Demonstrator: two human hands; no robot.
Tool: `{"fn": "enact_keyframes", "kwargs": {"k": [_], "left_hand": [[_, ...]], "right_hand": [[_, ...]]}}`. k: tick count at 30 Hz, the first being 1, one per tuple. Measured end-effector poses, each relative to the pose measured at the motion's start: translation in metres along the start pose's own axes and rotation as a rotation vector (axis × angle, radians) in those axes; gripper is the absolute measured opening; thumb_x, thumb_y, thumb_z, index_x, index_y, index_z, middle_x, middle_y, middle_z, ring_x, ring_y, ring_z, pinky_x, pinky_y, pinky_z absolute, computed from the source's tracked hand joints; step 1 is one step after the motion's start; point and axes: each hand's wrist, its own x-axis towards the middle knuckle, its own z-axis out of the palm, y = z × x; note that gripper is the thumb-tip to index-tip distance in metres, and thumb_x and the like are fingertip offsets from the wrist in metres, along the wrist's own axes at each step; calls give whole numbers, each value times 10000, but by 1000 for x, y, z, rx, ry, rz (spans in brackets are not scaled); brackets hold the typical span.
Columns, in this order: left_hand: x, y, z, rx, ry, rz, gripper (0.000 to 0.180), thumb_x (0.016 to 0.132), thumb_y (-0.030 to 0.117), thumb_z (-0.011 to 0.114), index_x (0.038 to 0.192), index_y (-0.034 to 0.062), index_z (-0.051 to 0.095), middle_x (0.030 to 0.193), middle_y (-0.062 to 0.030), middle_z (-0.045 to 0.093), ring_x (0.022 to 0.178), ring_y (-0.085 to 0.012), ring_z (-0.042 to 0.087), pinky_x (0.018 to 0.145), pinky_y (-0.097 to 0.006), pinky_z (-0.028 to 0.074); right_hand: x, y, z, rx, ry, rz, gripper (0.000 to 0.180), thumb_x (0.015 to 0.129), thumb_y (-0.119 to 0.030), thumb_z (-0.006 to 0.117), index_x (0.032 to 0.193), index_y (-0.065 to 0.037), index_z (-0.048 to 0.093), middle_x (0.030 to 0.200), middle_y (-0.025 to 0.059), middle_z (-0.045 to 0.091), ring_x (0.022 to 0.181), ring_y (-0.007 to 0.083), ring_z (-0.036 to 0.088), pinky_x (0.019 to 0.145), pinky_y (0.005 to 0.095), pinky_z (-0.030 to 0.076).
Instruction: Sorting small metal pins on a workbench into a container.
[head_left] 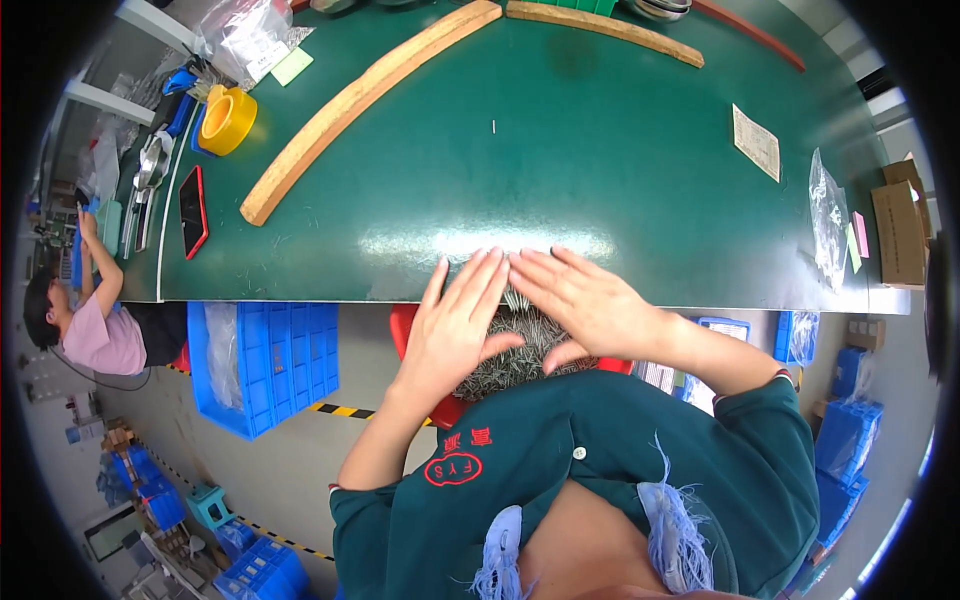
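At the near edge of the green table (620, 150), my left hand (455, 325) and my right hand (595, 305) lie flat. Fingers stretch forward and angle toward each other, the index fingertips almost meeting. Below the edge, a red basin (402, 322) holds a heap of small, thin grey metal pins (530, 350). A small bunch of the same pins (515, 299) shows at the edge between my hands. Anything under my palms is hidden. One tiny pale pin (493, 127) lies alone farther back on the table.
Two wooden strips (365, 95) (605, 32) lie across the tabletop. To the left are a red-edged phone (193, 212) and a yellow tape roll (229, 121). A paper slip (756, 143) lies right. A blue crate (265, 360) stands below; a co-worker (100, 325) is far left.
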Motion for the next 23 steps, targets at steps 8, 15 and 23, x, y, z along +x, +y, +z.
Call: {"fn": "enact_keyframes", "kwargs": {"k": [8, 15, 23], "left_hand": [[-40, 4, -1, -50, 165, 25, 620, 832, 395, 701, 1320, 29, 584, 1368, -89, 584, 1314, -254, 516, 1116, -514, 345], [-60, 5, -2, -53, 266, -117, 535, 869, 289, 689, 1322, 24, 584, 1367, -102, 586, 1324, -280, 504, 1140, -509, 297], [-123, -22, 38, -221, 433, -469, 518, 941, 218, 635, 1404, 30, 500, 1438, -157, 509, 1372, -305, 445, 1162, -496, 254]], "right_hand": [[41, 32, -16, 44, 126, -56, 641, 960, -421, 546, 1430, -1, 426, 1536, 174, 360, 1455, 283, 301, 1198, 481, 229], [114, 96, -2, -71, 111, 162, 823, 983, -603, 365, 1461, 66, 336, 1562, 230, 286, 1477, 320, 235, 1209, 460, 175], [30, 24, 16, -68, 8, -21, 974, 914, -715, 326, 1495, 64, 264, 1584, 231, 228, 1497, 311, 177, 1219, 458, 145]]}}
